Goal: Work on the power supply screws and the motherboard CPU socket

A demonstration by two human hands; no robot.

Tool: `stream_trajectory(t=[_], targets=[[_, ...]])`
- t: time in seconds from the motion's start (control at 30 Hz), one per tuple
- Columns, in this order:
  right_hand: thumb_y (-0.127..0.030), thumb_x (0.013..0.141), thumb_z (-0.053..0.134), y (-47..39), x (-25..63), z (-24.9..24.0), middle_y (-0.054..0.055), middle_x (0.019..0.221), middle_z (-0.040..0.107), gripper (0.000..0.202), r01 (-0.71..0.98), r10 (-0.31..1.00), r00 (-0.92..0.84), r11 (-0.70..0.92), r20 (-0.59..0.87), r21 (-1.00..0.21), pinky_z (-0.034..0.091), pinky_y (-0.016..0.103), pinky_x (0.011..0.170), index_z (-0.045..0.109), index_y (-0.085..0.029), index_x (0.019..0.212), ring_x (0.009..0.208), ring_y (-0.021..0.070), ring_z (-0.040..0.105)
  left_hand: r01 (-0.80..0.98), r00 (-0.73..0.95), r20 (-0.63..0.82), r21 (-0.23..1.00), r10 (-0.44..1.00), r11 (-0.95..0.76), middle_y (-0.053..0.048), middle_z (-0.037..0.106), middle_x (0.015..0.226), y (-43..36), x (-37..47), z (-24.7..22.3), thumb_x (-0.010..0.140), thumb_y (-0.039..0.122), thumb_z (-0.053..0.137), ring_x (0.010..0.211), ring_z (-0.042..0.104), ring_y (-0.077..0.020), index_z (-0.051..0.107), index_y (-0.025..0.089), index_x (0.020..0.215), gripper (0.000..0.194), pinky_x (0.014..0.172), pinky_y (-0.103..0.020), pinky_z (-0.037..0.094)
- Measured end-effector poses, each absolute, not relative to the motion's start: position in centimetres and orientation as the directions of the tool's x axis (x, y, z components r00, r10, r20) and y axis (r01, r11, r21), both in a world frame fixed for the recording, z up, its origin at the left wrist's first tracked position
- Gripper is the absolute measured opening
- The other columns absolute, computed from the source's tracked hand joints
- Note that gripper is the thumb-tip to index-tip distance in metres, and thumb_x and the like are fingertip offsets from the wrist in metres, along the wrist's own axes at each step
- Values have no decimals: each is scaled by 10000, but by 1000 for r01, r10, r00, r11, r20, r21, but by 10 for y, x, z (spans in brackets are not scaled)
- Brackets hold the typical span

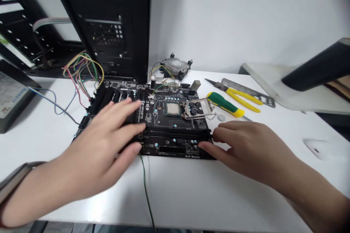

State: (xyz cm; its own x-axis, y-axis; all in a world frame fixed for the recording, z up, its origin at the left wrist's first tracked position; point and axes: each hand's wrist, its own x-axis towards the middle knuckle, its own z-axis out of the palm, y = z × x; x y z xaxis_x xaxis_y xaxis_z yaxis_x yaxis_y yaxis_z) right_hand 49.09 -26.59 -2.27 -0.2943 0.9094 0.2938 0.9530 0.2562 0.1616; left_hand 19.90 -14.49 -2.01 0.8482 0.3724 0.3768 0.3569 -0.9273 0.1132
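A black Gigabyte motherboard [164, 118] lies flat on the white table. Its processor [172, 109] sits in the socket, and the metal socket frame [198, 108] is swung up toward the right. My left hand [109, 138] is open over the left half of the board, fingers spread, fingertips at the near ends of the memory slots [177, 133]. At the slots' right end, my right hand [240, 145] has its fingers curled around the board's edge, with the thumb on the near right part. What lies under my right fingertips is hidden.
Behind the board stand a black computer case [109, 18] and a CPU cooler [176, 66]. On the right are a green-yellow screwdriver [224, 103], yellow-handled pliers [237, 96], a coin cell [221, 118] and a monitor stand [290, 87]. Coloured wires [82, 67] and a power supply [13, 98] are left.
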Motion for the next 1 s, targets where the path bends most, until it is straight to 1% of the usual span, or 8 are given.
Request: stream_trajectory(t=[0.1,0.2,0.3,0.37,0.43,0.5,0.73,1.0], targets=[[-454,1045,313,-268,492,-24,15,511,480,588,946,898,-317,273,304,177,265,286,459,534,-190,569,442,163,501,451,766,422,182,484,-874,-105,521,1452,-132,194,-2,976,304,425,1318,525,-307,592,174,1247,343,1107,-439,451],[-436,1043,329,-268,492,-24,13,521,474,560,935,894,-338,283,294,214,283,289,472,521,-193,576,450,167,503,496,749,378,226,544,-839,-110,574,1405,-124,193,2,953,275,448,1267,574,-292,491,147,1356,425,1073,-413,487],[-428,1044,316,-267,493,-24,9,521,460,556,923,885,-361,294,294,249,301,294,480,494,-200,569,445,169,499,478,786,311,244,535,-844,-151,571,1403,-118,196,-7,930,213,441,1284,563,-288,443,97,1393,478,1080,-424,482],[-423,1044,309,-266,492,-23,9,521,455,552,918,881,-369,297,296,263,301,296,479,484,-203,569,441,174,500,461,813,273,235,514,-855,-170,580,1387,-116,199,-14,925,204,439,1299,551,-294,447,83,1391,482,1097,-473,462],[-414,1045,312,-266,492,-22,7,523,451,545,914,879,-378,303,292,269,295,295,480,476,-204,569,440,175,500,455,831,244,221,500,-863,-177,586,1382,-113,202,-19,929,223,454,1313,538,-304,442,81,1402,494,1121,-541,416],[-417,1045,314,-266,491,-22,6,526,449,545,912,879,-383,311,284,269,292,295,482,474,-205,569,444,175,502,453,839,221,224,498,-863,-176,579,1398,-110,203,-22,935,250,466,1330,524,-304,438,86,1408,502,1141,-581,369],[-429,1056,284,-266,493,-25,11,525,460,568,914,881,-373,296,290,277,287,302,492,480,-203,573,452,172,500,452,848,125,337,515,-826,-126,657,1320,-105,206,-26,949,306,461,1301,561,-248,339,105,1469,571,1193,-580,272],[-422,1051,290,-265,491,-23,12,516,459,567,918,879,-369,294,301,267,286,292,478,462,-206,557,445,170,501,466,835,124,359,536,-809,-131,663,1309,-108,208,-27,948,276,438,1265,595,-245,416,132,1393,469,1173,-581,306]])
